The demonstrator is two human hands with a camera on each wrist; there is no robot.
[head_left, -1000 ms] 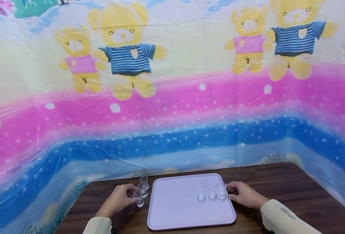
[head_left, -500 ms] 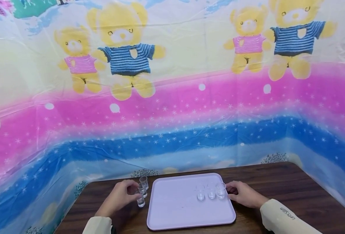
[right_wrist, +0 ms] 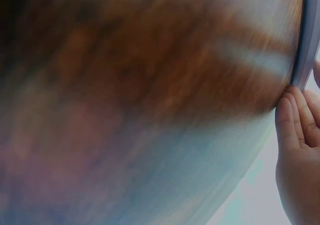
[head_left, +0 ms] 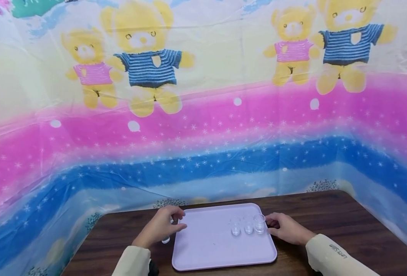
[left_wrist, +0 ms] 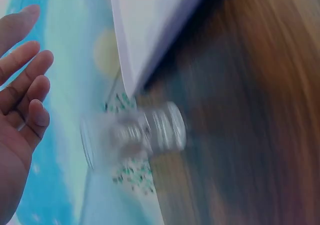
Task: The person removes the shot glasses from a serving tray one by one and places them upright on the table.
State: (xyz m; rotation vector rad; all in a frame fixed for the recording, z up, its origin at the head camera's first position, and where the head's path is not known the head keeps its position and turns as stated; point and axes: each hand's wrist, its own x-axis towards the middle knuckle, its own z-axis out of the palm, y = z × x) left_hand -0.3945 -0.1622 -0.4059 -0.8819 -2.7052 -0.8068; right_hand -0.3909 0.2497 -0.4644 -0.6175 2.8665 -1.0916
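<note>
My left hand [head_left: 163,226] hovers at the left edge of the lilac tray [head_left: 217,255], its thumb and fingers spread with nothing between them. Behind it in the head view, small clear shot glasses are mostly hidden; the base of one shot glass [head_left: 165,240] shows below the palm. The left wrist view has that hand [left_wrist: 17,95] apart from a blurred shot glass [left_wrist: 167,127] on the table. My right hand [head_left: 289,229] rests its fingertips at the tray's right rim, beside the rightmost of three shot glasses [head_left: 259,227]. In the right wrist view its fingers [right_wrist: 292,115] touch the rim.
Two more shot glasses, one in the middle [head_left: 248,227] and one at the left [head_left: 236,229], stand on the right half of the tray. A dark wooden table [head_left: 348,230] carries everything. Behind it hangs a cloth printed with bears [head_left: 148,73].
My left hand has left the row of shot glasses at the left, moving right to the tray's edge with its fingers spread. My right hand and the tray's glasses stay in place.
</note>
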